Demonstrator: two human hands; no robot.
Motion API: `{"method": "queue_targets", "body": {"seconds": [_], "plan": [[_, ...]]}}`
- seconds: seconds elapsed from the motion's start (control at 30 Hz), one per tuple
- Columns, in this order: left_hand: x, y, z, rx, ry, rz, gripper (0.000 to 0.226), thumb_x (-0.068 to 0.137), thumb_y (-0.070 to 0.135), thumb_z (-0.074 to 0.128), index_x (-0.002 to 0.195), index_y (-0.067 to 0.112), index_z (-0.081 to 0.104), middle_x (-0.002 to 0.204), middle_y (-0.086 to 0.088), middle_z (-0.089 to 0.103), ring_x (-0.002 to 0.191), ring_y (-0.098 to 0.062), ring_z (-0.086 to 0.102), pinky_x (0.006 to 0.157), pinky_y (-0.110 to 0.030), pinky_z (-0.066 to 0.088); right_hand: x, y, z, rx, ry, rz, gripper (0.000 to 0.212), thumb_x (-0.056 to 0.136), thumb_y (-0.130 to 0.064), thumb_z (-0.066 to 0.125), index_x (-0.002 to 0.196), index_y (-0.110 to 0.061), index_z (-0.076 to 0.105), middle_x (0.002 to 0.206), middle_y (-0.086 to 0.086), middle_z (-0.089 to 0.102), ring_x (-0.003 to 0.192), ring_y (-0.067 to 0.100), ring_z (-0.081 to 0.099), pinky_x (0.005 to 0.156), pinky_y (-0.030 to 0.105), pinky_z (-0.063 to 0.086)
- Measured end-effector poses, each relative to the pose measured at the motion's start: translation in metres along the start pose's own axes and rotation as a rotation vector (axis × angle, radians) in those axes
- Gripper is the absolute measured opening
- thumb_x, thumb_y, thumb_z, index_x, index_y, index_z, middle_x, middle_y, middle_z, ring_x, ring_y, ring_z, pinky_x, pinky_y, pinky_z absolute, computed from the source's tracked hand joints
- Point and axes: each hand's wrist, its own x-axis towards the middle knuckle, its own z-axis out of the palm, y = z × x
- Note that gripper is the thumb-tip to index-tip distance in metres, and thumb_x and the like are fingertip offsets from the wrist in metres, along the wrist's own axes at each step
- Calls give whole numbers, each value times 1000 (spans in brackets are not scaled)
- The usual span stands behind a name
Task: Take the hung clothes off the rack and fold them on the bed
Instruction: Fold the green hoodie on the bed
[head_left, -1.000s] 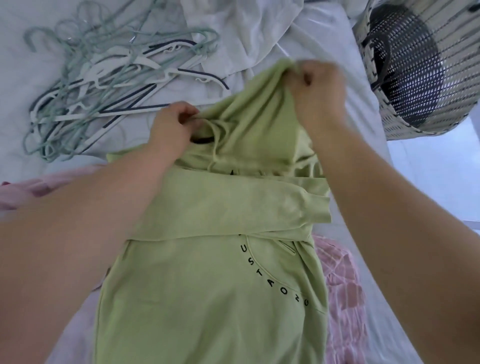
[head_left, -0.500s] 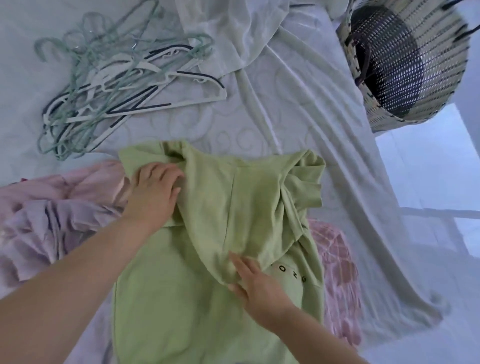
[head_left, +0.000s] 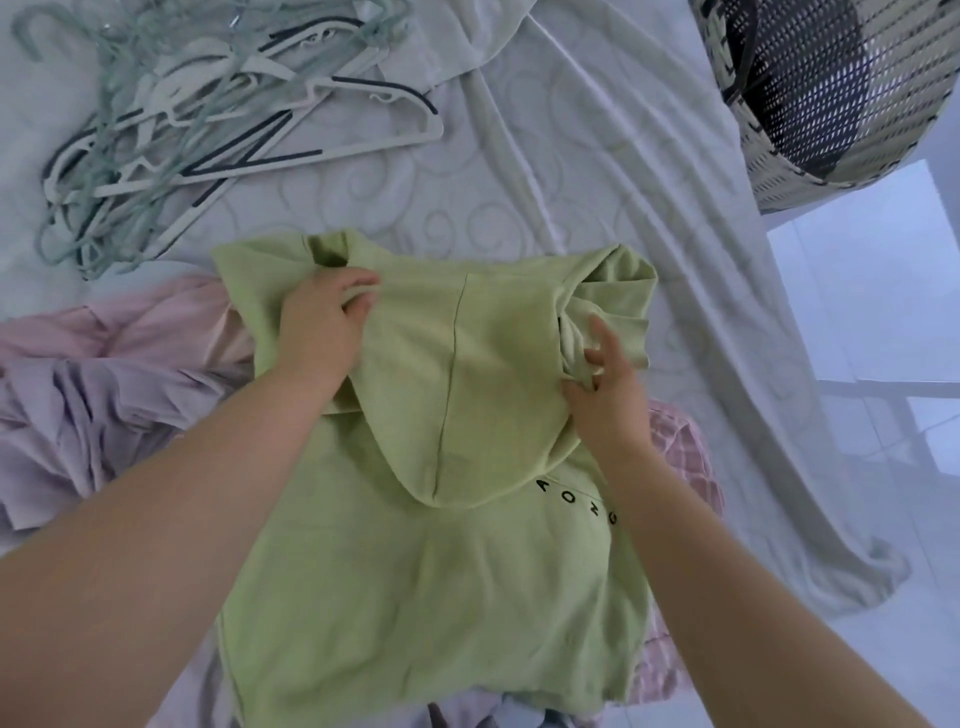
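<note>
The green hoodie (head_left: 441, 597) lies flat on the bed (head_left: 519, 171). Its hem is nearest the person, below both grips, and its lower edge runs close to the bottom of the view. Printed black letters curve just below the right grip (head_left: 610, 389). The hood (head_left: 467, 395) is folded down over the chest, and its rounded tip lies between the two forearms.

The left grip (head_left: 319, 332) is closed on the hoodie's left shoulder, with the fingers curled into a bunched fold of cloth. The right grip is at the folded sleeve bundle on the opposite shoulder. Its thumb and lower fingers pinch a fold there, while one finger is held straight, pointing away.

Outward of the left grip, a lilac garment (head_left: 72, 415) and a pink garment (head_left: 145, 327) are crumpled against the hoodie's left edge. Outward of the right grip, a pink checked garment (head_left: 680, 441) shows from under the hoodie's right edge.

Beyond both grips, past the hoodie's top edge, is an open stretch of patterned white bed. Beyond the right grip, a pale sheet (head_left: 727, 338) drapes diagonally over the bed's edge onto the tiled floor (head_left: 883, 291). Well beyond the left grip is a tangled heap of hangers (head_left: 171, 135). Far beyond the right grip, off the bed's edge, a woven basket (head_left: 810, 171) stands with its dark opening in view.
</note>
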Motion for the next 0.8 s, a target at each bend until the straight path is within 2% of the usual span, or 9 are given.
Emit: {"method": "queue_targets", "body": {"seconds": [0.1,0.2,0.3,0.37,0.43,0.53,0.6,0.67,0.8], "plan": [[3,5,-16,-1,81,90,23,88,10,58,110,6,65,117,-12,62,111,-26,54,88,-10,28,-1,-2,-5,120,53,-44,67,83,-5,64,139,-32,40,120,-8,53,105,15,57,93,34,47],[-11,-4,-8,205,9,133,43,90,15,55,132,11,49,143,-19,34,132,-36,31,108,-27,18,-12,19,4,-192,18,-28,71,88,-16,61,147,-32,24,149,9,24,137,31,26,112,48,27],[-41,-25,9,616,-243,265,64,92,41,44,148,29,15,156,-10,3,142,-33,-1,113,-47,-4,-21,43,6,-505,-120,-27,73,92,-33,55,148,-39,9,158,7,0,143,35,7,115,50,9],[-60,-45,10,707,-336,320,70,90,44,47,148,31,12,157,-9,4,142,-33,1,112,-41,-11,-32,59,0,-403,-107,44,75,91,-33,57,149,-32,10,157,9,5,143,34,10,114,52,13],[-82,-59,0,648,-272,369,70,85,37,60,145,24,26,151,-16,24,136,-39,19,112,-35,-9,-51,74,-12,-152,21,192,71,88,-27,62,146,-22,23,151,9,24,138,30,26,111,50,27],[-126,-75,-20,550,-135,393,62,88,44,43,142,17,29,143,-15,35,130,-37,28,115,-33,-3,-95,97,-29,-88,-14,374,51,86,-30,65,127,-12,42,118,6,53,104,25,54,83,37,46],[-163,-87,-33,421,-120,308,67,91,55,34,140,9,31,139,-21,40,128,-37,31,115,-34,7,-124,112,-32,-141,-170,492,49,85,-34,66,122,-8,45,108,7,56,92,22,55,73,31,45],[-196,-95,-46,311,-78,170,75,89,59,38,135,0,35,132,-26,42,123,-37,33,109,-39,20,-146,120,-32,-57,-283,590,48,85,-31,68,121,-7,49,105,7,59,91,22,57,75,30,47],[-237,-96,-56,-42,-125,-304,64,77,19,71,130,-1,40,122,-22,46,111,-36,45,93,-41,40,-166,126,-33,-93,-433,591,34,82,-19,71,110,-5,60,101,8,66,93,23,61,85,34,51]]}}
